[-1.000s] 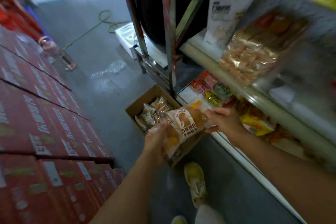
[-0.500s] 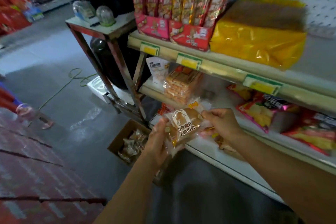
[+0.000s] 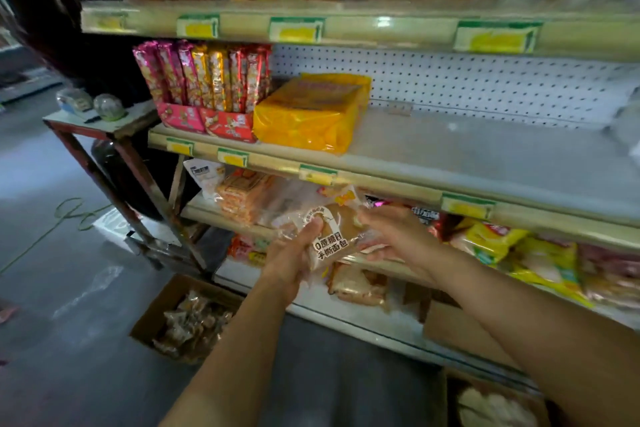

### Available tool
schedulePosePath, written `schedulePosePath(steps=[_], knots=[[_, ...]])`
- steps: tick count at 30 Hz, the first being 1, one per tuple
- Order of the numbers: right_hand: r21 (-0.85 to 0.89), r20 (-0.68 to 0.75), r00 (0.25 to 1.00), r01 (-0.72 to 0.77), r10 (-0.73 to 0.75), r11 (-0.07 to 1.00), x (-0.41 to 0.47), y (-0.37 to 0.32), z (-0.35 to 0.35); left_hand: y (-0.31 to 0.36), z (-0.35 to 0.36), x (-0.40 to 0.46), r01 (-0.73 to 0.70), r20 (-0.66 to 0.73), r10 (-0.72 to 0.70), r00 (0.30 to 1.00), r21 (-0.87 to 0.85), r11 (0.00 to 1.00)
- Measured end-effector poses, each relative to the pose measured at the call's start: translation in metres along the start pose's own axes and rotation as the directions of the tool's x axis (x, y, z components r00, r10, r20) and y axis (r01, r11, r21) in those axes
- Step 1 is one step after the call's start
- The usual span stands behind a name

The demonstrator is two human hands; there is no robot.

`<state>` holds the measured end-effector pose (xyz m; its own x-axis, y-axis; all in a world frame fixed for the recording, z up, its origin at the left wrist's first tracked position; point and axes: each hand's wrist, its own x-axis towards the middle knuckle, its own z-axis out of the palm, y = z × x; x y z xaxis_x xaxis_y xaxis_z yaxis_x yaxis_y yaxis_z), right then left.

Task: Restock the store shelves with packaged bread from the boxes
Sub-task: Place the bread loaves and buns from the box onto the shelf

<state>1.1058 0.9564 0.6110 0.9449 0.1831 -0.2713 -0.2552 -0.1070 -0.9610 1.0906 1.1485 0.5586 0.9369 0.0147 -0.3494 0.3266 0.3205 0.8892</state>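
hands gripped one clear plastic packet of brown bread [image 3: 333, 236] at frame centre: left hand [image 3: 289, 255] on its left end, right hand [image 3: 398, 236] on its right, before the cream metal shelf [image 3: 381, 184].

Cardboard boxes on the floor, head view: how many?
2. One open box of bread packs left of the left forearm; another box at the bottom edge, right of centre, partly cut off. More may lie outside the frame.

Dim, motion-blurred frame with wide-angle bending at edges.
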Motion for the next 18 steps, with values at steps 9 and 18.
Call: schedulePosePath(steps=[9,18], knots=[[-0.093,-0.039,0.998,0.038,-0.042,0.995,-0.127,-0.042,-0.151,0.012,0.169,-0.09,-0.203,0.102,0.188,0.977,0.169,0.964],[-0.118,-0.179,0.96,0.196,-0.214,0.974,-0.196,-0.091,-0.261,0.051,0.304,-0.151,-0.324,0.315,0.257,0.914,0.18,0.929]])
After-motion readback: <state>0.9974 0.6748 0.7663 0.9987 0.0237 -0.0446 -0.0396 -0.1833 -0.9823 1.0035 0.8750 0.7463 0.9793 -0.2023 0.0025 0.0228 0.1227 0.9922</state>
